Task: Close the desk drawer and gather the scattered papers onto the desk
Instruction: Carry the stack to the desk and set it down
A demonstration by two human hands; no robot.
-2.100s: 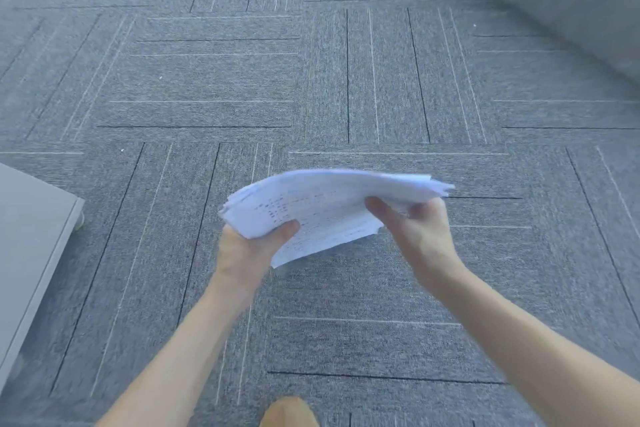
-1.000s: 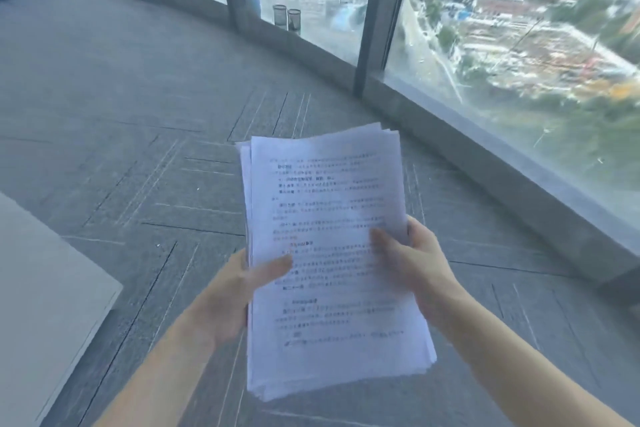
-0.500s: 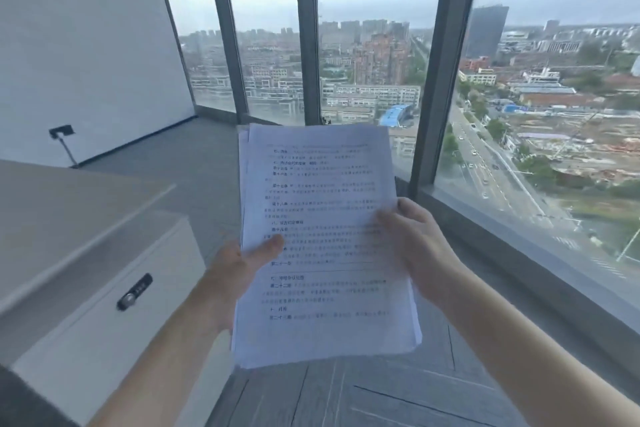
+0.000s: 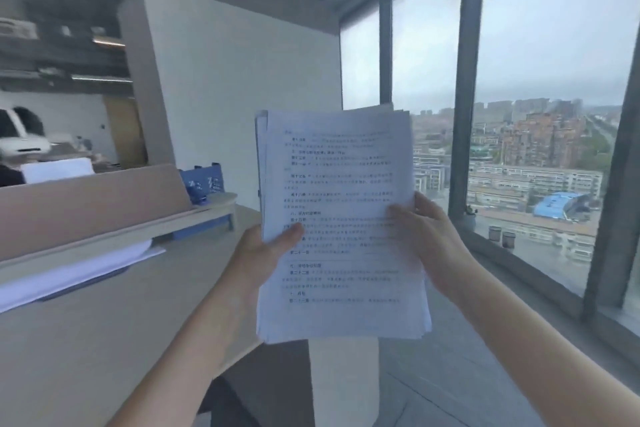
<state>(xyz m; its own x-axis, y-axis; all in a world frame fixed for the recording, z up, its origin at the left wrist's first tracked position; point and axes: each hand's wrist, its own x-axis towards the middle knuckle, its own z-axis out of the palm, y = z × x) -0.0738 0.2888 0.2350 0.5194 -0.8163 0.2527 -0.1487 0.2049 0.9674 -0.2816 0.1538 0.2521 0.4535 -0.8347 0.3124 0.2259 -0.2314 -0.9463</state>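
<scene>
Stack's gathered, just needs landing on the desk (image 4: 114, 333)
Left hand (image 4: 258, 258) and right hand (image 4: 427, 243) pinch the papers (image 4: 337, 229); lower flat, edges squared

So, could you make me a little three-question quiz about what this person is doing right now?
1. True or false: the stack of papers lies flat on the desk.
2. Which hand grips the stack's window-side edge: A left hand, B right hand?
3. Fill in: more white sheets lie under the desk's raised ____.

Key: 1 false; 2 B; 3 shelf.
</scene>
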